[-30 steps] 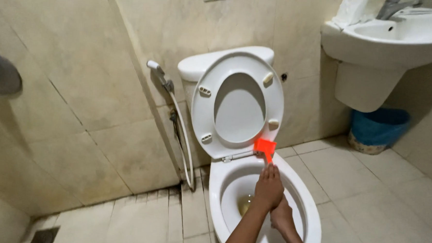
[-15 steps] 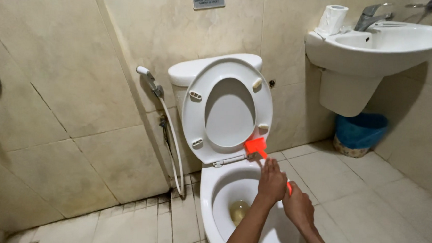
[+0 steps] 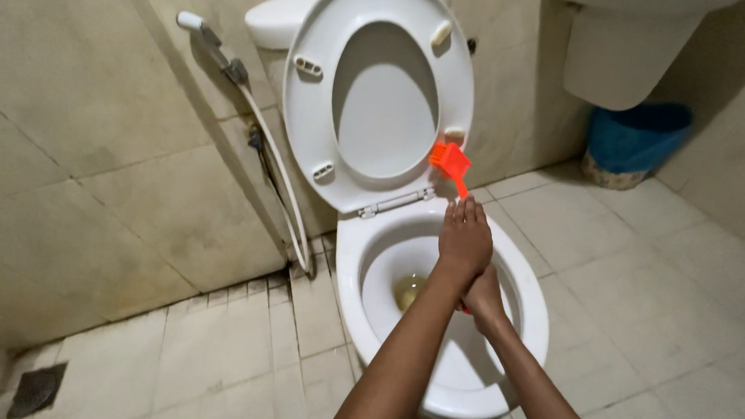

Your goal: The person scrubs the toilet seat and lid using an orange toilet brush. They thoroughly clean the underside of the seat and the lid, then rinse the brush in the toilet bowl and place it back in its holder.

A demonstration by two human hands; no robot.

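An orange brush (image 3: 451, 163) points up and away from me, its head against the lower right edge of the raised white toilet seat (image 3: 378, 92). My left hand (image 3: 465, 240) is closed around the brush handle just below the head. My right hand (image 3: 485, 296) grips the handle lower down, partly hidden under my left wrist. Both hands hover over the open white toilet bowl (image 3: 529, 302), which holds yellowish water at the bottom.
A hand sprayer (image 3: 203, 31) with a white hose hangs on the tiled wall left of the toilet. A blue bin (image 3: 637, 139) stands under the wall basin (image 3: 622, 53) at the right. A floor drain (image 3: 36, 387) sits at the bottom left.
My view has dropped and come closer to the toilet. Both hands keep hold of the brush, whose head stays by the lower right of the raised seat.
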